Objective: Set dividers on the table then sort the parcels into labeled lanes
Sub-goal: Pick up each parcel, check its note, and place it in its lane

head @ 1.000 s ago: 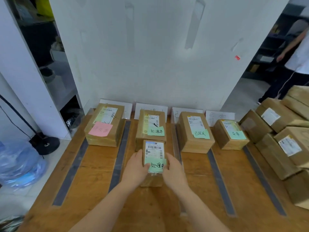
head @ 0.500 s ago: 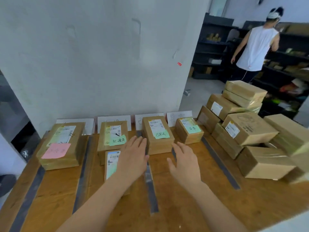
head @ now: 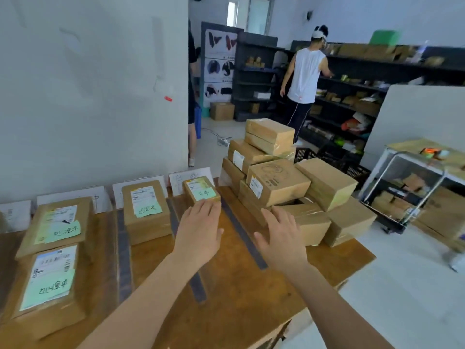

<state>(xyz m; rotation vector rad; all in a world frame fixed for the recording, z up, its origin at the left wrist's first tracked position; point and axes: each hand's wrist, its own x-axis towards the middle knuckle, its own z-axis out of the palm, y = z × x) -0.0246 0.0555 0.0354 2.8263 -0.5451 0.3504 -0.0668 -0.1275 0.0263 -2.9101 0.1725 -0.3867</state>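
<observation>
Lower left of the frame, the near parcel (head: pixel 50 285) with its green note lies flat on the desk (head: pixel 239 311), and a second parcel (head: pixel 57 227) sits just behind it in the same lane. Dark divider strips (head: pixel 124 248) run front to back across the wood. Centre frame, both grips are released and hold nothing. The left grip (head: pixel 198 227) is flat, fingers straight, tips at the near edge of the small parcel (head: pixel 201 191); whether they touch it is hard to say. The right grip (head: pixel 281 238), fingers spread, hovers just in front of the pile of parcels (head: pixel 276 182) at right centre. One lane left, the middle parcel (head: pixel 146 212) carries a green note. White label cards (head: pixel 188 176) stand along the wall. Far upper right, a person in a white top (head: pixel 305 76) faces dark shelves (head: pixel 364 71).
</observation>
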